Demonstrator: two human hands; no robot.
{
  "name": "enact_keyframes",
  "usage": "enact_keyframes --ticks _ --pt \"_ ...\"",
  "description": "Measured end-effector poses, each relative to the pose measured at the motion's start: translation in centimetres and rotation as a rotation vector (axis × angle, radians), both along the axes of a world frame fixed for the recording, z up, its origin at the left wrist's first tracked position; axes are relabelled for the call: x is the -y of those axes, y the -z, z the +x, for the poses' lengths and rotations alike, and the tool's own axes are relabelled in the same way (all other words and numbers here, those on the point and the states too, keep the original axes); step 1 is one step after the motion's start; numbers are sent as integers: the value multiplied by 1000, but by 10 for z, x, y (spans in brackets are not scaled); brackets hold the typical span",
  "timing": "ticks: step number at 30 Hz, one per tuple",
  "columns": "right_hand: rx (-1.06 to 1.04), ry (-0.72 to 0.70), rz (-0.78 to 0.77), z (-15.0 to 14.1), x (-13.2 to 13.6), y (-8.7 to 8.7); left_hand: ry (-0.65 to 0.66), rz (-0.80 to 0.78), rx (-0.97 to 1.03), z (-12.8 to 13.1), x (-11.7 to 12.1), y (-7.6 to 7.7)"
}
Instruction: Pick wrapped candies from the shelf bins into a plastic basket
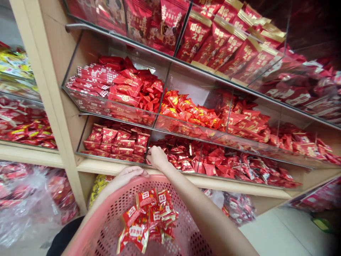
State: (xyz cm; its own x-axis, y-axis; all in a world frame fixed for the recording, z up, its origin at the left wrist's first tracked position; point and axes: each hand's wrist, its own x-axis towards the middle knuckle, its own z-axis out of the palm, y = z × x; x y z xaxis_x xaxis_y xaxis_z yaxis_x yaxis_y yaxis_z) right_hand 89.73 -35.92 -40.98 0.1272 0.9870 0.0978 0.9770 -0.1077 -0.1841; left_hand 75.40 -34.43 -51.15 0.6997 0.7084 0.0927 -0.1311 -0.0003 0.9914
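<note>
A pink perforated plastic basket (pixel 105 217) is in the lower middle, with several red and gold candy packets (pixel 134 231) inside. My left hand (pixel 130 174) lies over its far rim, the fingers closed along the edge. My right hand (pixel 156 156) reaches past the basket to the front of the lowest shelf row, by the divider between two bins. Its fingers are curled, and whatever is in them is hidden. To its left sit neatly stacked red packets (pixel 117 142); dark red wrapped sweets (pixel 183 156) lie to its right.
Wooden shelving (pixel 50 71) holds tilted rows of clear-fronted bins. Red wrapped sweets (pixel 191 110) fill the middle row, and larger red pouches (pixel 221 39) the top. Plastic bags (pixel 26 202) lie lower left; more bagged sweets (pixel 237 206) are under the shelf at right.
</note>
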Motion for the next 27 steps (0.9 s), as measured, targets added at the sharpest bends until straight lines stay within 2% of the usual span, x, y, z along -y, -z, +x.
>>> enact_keyframes --ticks 6,11,21,27 --pt "-58 -63 -43 4 -3 0 -1 2 -33 -2 7 -11" --pt "-108 -166 -87 10 -3 2 4 -11 -35 -2 8 -12" --pt "-16 -41 58 0 1 7 10 -12 -1 -1 5 -8" --pt "-131 1 151 4 5 7 18 8 -11 -2 5 -7"
